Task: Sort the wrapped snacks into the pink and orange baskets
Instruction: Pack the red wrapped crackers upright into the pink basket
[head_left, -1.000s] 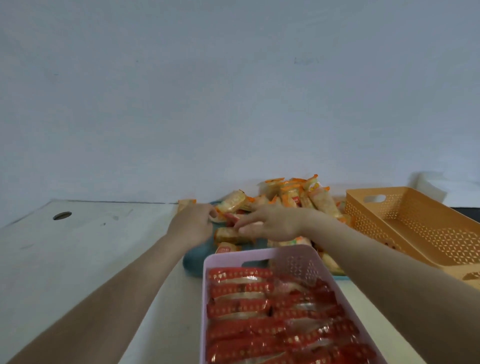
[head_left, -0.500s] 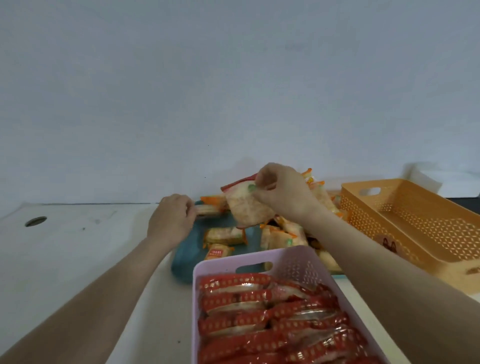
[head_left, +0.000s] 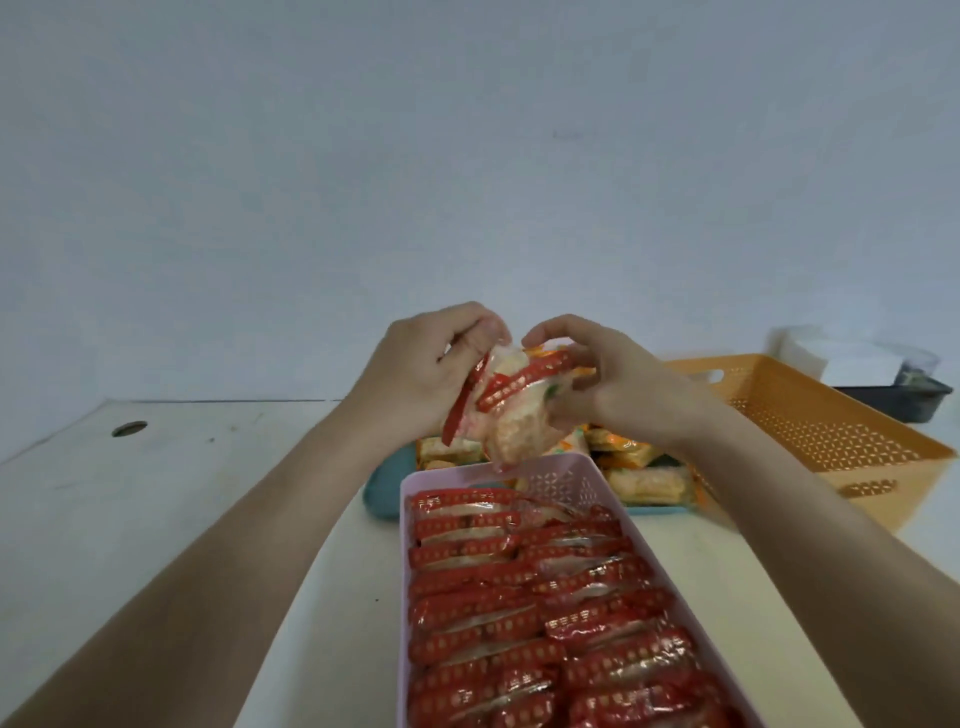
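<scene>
Both hands meet above the far end of the pink basket (head_left: 404, 571). My left hand (head_left: 423, 374) and my right hand (head_left: 608, 376) together grip red-striped wrapped snacks (head_left: 511, 410), which hang between them. The pink basket is packed with several red-wrapped snacks (head_left: 519, 597) in rows. Behind it a teal tray (head_left: 382, 491) holds orange-wrapped snacks (head_left: 644, 480), partly hidden by my hands. The orange basket (head_left: 810, 431) stands to the right and looks empty.
The white table (head_left: 156, 493) has a round hole (head_left: 129, 429) at the far left and ends at a pale wall. A dark tray (head_left: 904, 400) with white items sits behind the orange basket at the far right.
My right hand has lifted a red-striped snack off the teal tray toward me. My left hand has come up from the tray to join it, also holding a snack.
</scene>
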